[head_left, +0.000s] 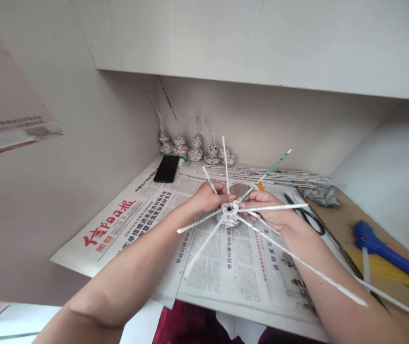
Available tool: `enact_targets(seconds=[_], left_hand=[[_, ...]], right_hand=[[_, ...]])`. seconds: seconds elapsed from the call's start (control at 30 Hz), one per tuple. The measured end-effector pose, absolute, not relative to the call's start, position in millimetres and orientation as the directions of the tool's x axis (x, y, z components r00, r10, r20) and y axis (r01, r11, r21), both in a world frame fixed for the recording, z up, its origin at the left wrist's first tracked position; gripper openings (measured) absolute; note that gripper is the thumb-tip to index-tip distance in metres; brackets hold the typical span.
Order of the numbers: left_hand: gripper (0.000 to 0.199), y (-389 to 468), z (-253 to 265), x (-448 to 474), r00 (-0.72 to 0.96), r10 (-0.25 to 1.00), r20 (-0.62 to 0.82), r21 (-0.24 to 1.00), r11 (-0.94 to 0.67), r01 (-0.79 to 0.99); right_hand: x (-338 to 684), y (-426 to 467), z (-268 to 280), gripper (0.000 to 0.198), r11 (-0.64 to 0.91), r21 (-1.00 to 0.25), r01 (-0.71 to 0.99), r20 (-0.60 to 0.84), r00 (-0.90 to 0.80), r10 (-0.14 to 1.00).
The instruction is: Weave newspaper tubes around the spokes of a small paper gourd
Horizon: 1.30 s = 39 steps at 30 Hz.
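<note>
Between my two hands is a small woven newspaper piece (228, 219), round, with a dark hole at its top. Several rolled paper sticks (274, 207) fan out from it in all directions, one of them green-tipped. My left hand (211, 195) grips the piece's far left side, thumb by the rim. Opposite it, my right hand (267, 210) has its fingers closed round the right side, at the bases of the sticks. The fingertips behind the piece are partly hidden.
Newspaper sheets (143, 215) cover the table. At the back stand several woven gourd shapes (195, 149), beside a black phone (166, 169). Long paper sticks (261, 173) lie along the wall. To the right are scissors (309, 217), a grey cloth (320, 195) and a blue glue gun (386, 251) on cardboard.
</note>
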<state>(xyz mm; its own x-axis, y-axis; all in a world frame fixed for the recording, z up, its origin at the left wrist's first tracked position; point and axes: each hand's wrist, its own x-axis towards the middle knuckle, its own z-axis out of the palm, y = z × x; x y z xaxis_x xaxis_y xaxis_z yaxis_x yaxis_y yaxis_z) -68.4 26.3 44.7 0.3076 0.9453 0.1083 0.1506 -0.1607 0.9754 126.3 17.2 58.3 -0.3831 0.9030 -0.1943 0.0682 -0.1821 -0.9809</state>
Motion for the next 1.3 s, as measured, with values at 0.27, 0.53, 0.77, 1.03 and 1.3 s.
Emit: enact_targets(seconds=[0.27,0.53,0.77,1.03,1.3], left_hand=[[0.022,27.7,42.8,-67.2,0.418,0.907,0.060,0.992,-0.100,0.076],[0.021,19.7,49.8,-65.8,0.327,0.943,0.055,0.971,-0.126,0.201],[0.029,27.0,42.7,-66.5,0.397,0.914,0.086,0.983,-0.143,0.116],[0.024,27.3,40.9,-65.3,0.277,0.960,0.040,0.983,-0.087,0.159],[0.020,24.4,49.4,-67.8,0.272,0.961,0.046,0.976,-0.101,0.192]], right_hand=[[124.4,13.4,62.7,0.036,-0.131,-0.981,0.142,-0.175,-0.355,0.918],[123.9,16.2,60.6,0.033,-0.030,-0.966,0.256,-0.121,-0.350,0.929],[122.7,16.6,59.5,0.032,0.099,-0.951,0.294,0.015,-0.274,0.962],[129.0,19.3,60.3,0.028,0.130,-0.946,0.296,0.018,-0.352,0.936],[130.8,19.9,61.3,0.027,0.161,-0.920,0.356,0.040,-0.323,0.946]])
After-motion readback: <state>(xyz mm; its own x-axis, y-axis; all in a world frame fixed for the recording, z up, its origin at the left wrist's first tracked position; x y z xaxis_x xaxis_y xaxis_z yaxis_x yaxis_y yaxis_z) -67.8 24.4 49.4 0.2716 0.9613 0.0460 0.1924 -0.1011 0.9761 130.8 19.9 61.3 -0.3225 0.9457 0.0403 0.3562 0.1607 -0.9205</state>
